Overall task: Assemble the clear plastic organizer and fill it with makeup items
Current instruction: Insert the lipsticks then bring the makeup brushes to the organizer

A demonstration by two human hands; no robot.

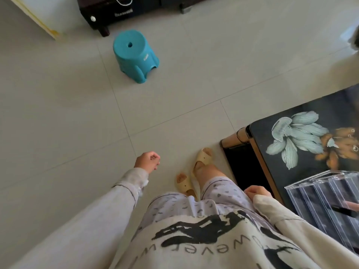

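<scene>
Nearest, right hand (256,192) at thigh, half under its sleeve; grip cannot be told. Clear organizer (318,197) stands on dark fish-patterned table (264,124), near that hand, apart from it. Left hand (147,162) loosely curled, holding nothing. Farther: teal stool (134,55) on floor.

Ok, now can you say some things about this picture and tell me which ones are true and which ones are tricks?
1. The blue stool stands on the floor. True.
2. The clear organizer sits on the stool. False: it sits on the dark table at the right.
3. The left hand holds a lipstick. False: it holds nothing.
4. The table top has a goldfish picture on it. True.
5. The person is barefoot. False: they wear yellow slippers.
</scene>
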